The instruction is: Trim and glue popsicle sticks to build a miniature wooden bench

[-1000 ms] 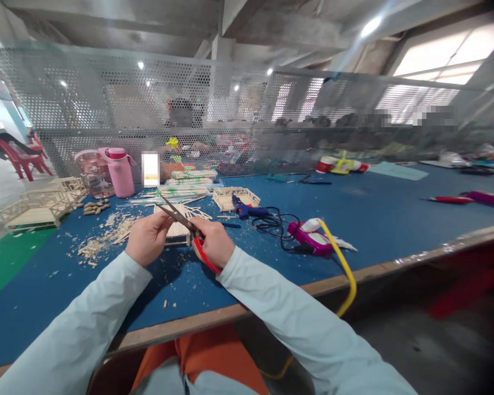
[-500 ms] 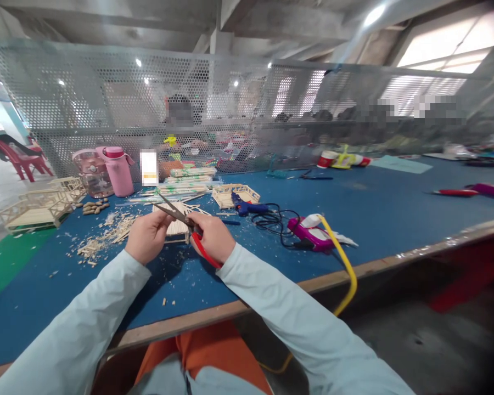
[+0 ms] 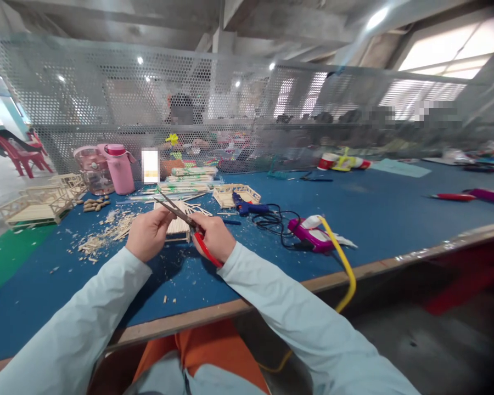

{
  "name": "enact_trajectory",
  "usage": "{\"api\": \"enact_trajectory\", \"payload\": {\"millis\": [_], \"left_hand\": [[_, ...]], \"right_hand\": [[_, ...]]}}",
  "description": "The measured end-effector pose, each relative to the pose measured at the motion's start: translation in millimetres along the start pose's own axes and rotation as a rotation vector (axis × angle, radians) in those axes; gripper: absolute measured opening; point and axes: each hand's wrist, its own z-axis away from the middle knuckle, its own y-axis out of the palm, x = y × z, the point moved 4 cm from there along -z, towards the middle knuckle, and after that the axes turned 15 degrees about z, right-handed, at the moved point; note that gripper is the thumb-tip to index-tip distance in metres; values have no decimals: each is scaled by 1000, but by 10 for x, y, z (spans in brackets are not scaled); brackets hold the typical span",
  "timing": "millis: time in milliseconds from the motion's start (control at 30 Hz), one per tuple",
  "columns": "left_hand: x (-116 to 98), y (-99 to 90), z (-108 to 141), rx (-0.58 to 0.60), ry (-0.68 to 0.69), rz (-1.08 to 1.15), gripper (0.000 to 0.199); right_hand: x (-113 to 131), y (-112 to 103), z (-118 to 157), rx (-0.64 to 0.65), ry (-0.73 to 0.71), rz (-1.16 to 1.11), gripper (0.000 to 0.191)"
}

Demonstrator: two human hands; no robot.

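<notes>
Red-handled scissors [image 3: 207, 249] are in my right hand [image 3: 216, 238], with the blades parted and pointing up and to the left. My left hand [image 3: 148, 233] is closed in a pinch right beside the blades. Whatever its fingertips hold is too small or hidden to make out. Behind both hands, a small structure of pale wooden sticks [image 3: 177, 226] stands on the blue table, partly covered by the hands and scissors. To the left of my left hand lies a scatter of cut stick bits [image 3: 107, 233].
A blue glue gun [image 3: 249, 207] with a black cord lies right of the hands, near a purple power strip [image 3: 310, 236] with a yellow cable. Stick models [image 3: 37, 206], peanuts [image 3: 94, 204], a pink bottle [image 3: 121, 171] and bundled sticks [image 3: 191, 178] stand farther back. A perforated screen borders the table.
The view has shifted very slightly. Both hands and the scissors keep nearly the same pose, with no visible cut or release.
</notes>
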Motion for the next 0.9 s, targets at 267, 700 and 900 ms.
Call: {"api": "enact_trajectory", "payload": {"millis": [267, 700, 900], "left_hand": [[-9, 42, 9, 6, -22, 28, 33], [-72, 169, 45, 39, -58, 147, 32], [15, 179, 12, -42, -239, 614, 35]], "right_hand": [[-10, -34, -14, 10, 19, 54, 19], [-28, -3, -47, -110, 59, -77, 17], [-104, -51, -99, -177, 253, -248, 12]]}}
